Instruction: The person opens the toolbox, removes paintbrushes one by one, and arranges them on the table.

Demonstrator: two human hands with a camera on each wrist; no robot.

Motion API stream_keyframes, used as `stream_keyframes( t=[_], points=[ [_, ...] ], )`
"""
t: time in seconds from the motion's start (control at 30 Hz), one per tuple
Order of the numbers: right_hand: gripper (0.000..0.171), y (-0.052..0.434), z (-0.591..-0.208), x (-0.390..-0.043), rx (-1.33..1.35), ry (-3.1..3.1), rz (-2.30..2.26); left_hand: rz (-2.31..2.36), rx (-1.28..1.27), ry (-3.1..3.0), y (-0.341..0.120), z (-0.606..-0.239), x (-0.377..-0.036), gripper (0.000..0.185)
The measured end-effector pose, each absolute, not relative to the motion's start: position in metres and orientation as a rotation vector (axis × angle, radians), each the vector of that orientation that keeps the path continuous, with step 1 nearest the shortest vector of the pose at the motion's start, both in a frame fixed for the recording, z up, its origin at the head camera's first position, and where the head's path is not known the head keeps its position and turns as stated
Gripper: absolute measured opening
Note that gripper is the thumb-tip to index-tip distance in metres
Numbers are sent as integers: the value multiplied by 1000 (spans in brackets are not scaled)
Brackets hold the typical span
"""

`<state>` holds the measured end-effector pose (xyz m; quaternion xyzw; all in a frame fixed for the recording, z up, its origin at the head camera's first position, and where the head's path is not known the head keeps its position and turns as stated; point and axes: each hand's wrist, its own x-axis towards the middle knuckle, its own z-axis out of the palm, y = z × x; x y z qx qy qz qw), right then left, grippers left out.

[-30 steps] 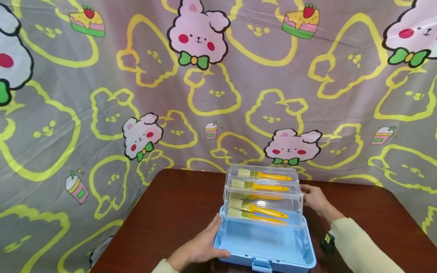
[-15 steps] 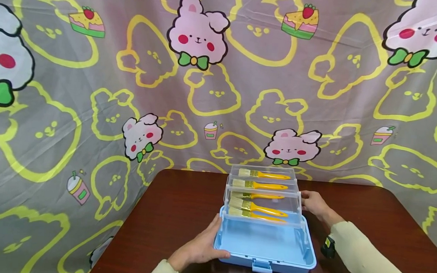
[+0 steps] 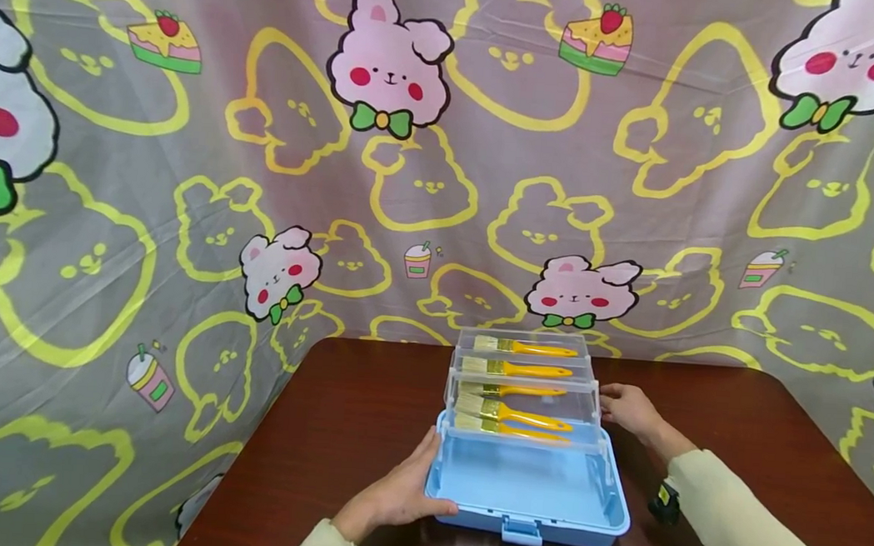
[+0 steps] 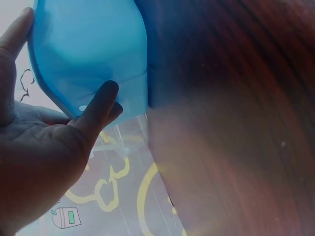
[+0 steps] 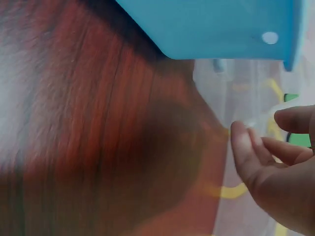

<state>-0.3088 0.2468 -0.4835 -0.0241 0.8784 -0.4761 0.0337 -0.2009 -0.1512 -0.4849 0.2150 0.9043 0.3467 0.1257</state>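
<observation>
While the blue box (image 3: 528, 496) sits near the table's (image 3: 338, 417) front edge, left hand (image 3: 397, 496) rests on its left wall, fingers relaxed. Right hand (image 3: 627, 408) touches the clear tiered trays (image 3: 523, 395), fingers loosely extended; yellow brushes (image 3: 518, 413) lie inside

Third paintbrush (image 3: 508, 389) blurred behind clear tray wall. Right hand (image 3: 626, 408) fingertips hidden behind clear tray (image 3: 523, 399). Left wrist view: blue box (image 4: 91, 51) cut off at top edge. Right wrist view blurred.

No readable text, brand, label or number is showing anywhere: none on the blue box (image 3: 528, 500), the brushes (image 3: 513, 411), or the cartoon backdrop cloth (image 3: 188, 166), which is carrying pics only.
</observation>
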Motion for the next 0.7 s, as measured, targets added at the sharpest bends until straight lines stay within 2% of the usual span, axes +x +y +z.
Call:
stream_keyframes(
  t=[0.4,0.7],
  points=[
    [40,263,-444,-265,-201,2664,-1428,1024,618,2623,-153,-485,-201,109],
    [38,251,-414,-245,-283,2429,-1531,1032,622,2604,-153,-484,-202,111]
  ],
)
